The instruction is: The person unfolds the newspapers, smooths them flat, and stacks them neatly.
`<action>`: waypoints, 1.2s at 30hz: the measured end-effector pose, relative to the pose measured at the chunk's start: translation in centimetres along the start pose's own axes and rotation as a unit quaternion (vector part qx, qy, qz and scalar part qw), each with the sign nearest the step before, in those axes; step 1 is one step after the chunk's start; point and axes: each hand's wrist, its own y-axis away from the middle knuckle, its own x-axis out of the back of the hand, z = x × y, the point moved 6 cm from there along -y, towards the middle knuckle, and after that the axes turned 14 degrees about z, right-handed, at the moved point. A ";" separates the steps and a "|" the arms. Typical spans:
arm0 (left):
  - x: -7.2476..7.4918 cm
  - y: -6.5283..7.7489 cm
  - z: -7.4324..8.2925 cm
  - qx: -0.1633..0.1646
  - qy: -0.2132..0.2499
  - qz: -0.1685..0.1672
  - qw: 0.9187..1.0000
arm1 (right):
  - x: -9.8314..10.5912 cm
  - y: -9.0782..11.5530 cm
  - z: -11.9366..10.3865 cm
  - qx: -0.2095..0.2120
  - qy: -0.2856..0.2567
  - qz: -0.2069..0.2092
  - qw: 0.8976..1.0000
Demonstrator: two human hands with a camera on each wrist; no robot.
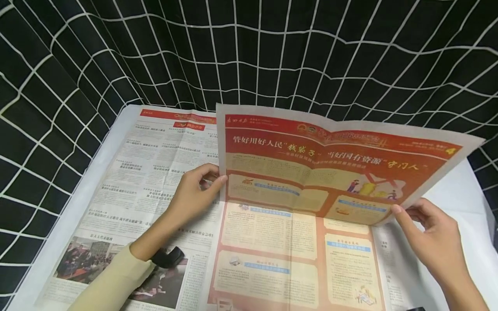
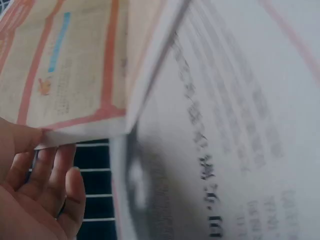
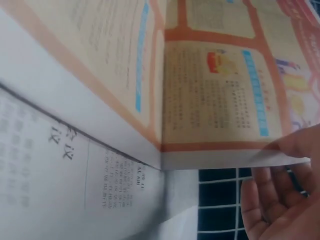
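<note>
A red-and-cream newspaper page (image 1: 268, 233) lies with its lower part flat and its upper part raised toward the back, bent across the middle. My left hand (image 1: 198, 185) pinches the raised part's left edge between thumb and fingers; the left wrist view shows that hand (image 2: 45, 185) with the thumb on the printed side and the fingers behind. At the opposite edge, my right hand (image 1: 435, 233) pinches the paper the same way, and the right wrist view shows this hand (image 3: 285, 195) at the margin. Part of the fingers is hidden behind the sheet.
Beneath lies another newspaper sheet (image 1: 155, 172), with black text and a photo (image 1: 93, 259), spread on a white table (image 1: 470, 203). Black cloth with a white grid (image 1: 272, 52) stands behind and at the sides. A black band (image 1: 169, 258) circles the left wrist.
</note>
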 end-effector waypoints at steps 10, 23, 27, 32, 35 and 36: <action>-2.2 -0.8 -1.9 0.013 -0.050 -0.053 0.997 | -2.0 -0.8 1.1 -0.008 0.049 -0.061 0.997; -4.0 -1.2 -1.1 0.036 -0.046 -0.178 0.982 | -3.8 -1.8 2.8 -0.044 0.079 -0.028 0.995; -4.1 -0.8 -1.2 0.052 -0.042 -0.201 0.977 | -4.4 -2.0 3.2 -0.061 0.087 -0.030 0.994; -3.9 -0.3 -1.5 0.067 -0.052 -0.208 0.975 | -4.9 -2.0 3.7 -0.082 0.093 -0.068 0.990; -3.7 -0.2 -1.6 0.069 -0.046 -0.206 0.975 | -5.1 -1.8 4.0 -0.088 0.086 -0.123 0.985; -3.7 -0.2 -1.7 0.069 -0.046 -0.204 0.975 | -5.2 -1.8 4.0 -0.085 0.081 -0.144 0.983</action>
